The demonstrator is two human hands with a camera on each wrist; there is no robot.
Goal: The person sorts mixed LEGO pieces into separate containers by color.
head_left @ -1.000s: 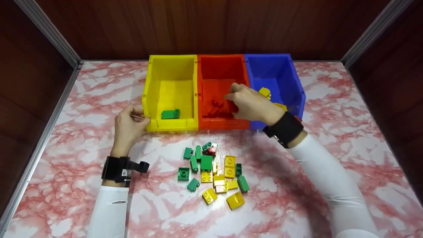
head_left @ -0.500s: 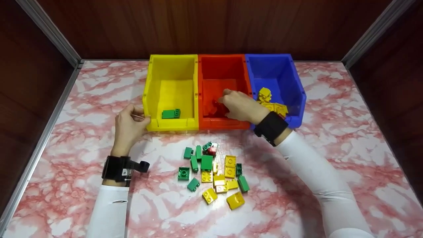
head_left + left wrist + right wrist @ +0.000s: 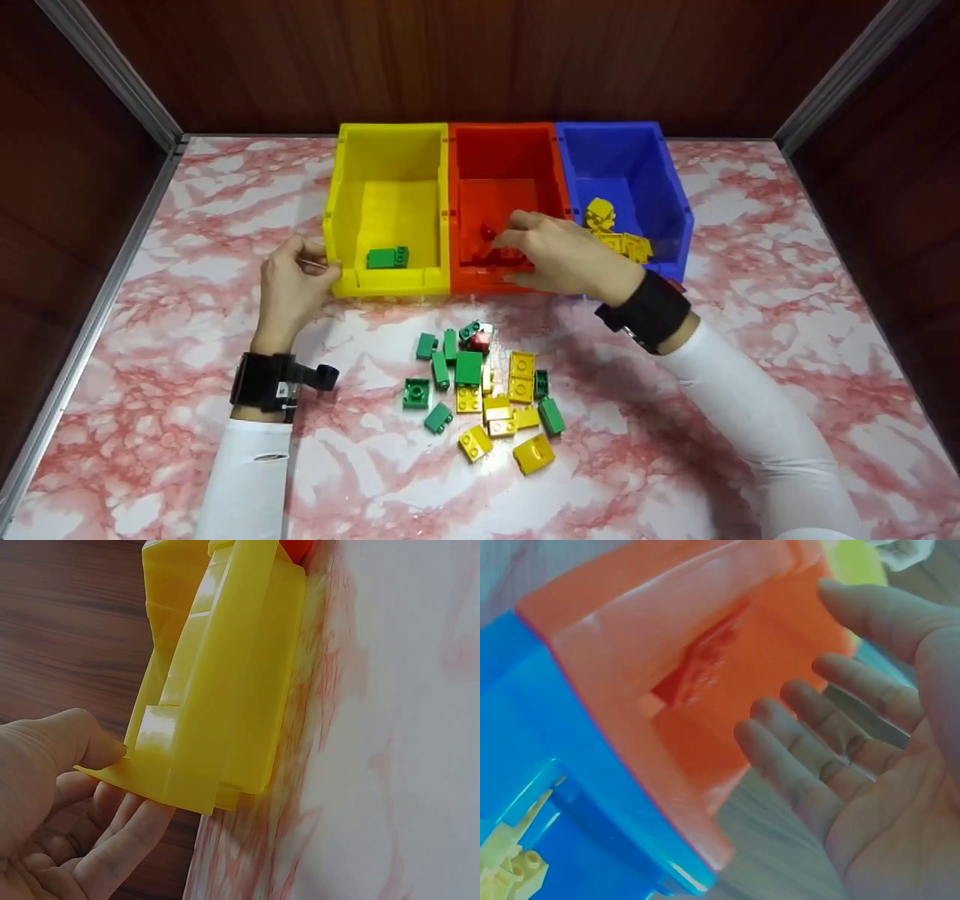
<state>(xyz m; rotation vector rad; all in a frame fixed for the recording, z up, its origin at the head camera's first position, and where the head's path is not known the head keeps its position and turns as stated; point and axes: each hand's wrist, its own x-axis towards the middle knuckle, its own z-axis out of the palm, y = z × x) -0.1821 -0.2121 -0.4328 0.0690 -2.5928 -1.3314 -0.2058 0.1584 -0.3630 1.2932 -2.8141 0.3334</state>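
Note:
My left hand (image 3: 289, 281) pinches the front left edge of the yellow bin (image 3: 390, 283). In the left wrist view the thumb presses the top of that edge, with the fingers (image 3: 127, 844) beneath. Over the front of the red bin (image 3: 480, 282) hovers my right hand (image 3: 562, 253), thumb and fingers parted around nothing. Red bricks (image 3: 508, 253) lie inside that bin, partly covered by the hand; one studded red brick (image 3: 705, 664) shows against its front wall in the right wrist view. A green brick pair (image 3: 386, 259) rests in the yellow bin.
At right the blue bin (image 3: 637, 165) joins the row and contains several yellow bricks (image 3: 624, 244). In front, green bricks (image 3: 469, 369), yellow bricks (image 3: 521, 365) and a small red piece (image 3: 481, 342) are scattered on the marbled table (image 3: 360, 480). A wooden panel (image 3: 480, 60) stands behind.
My right hand dipped lower and left into the red bin, then drew back to the right and front, its fingers now parted. The left hand has stayed on the yellow bin.

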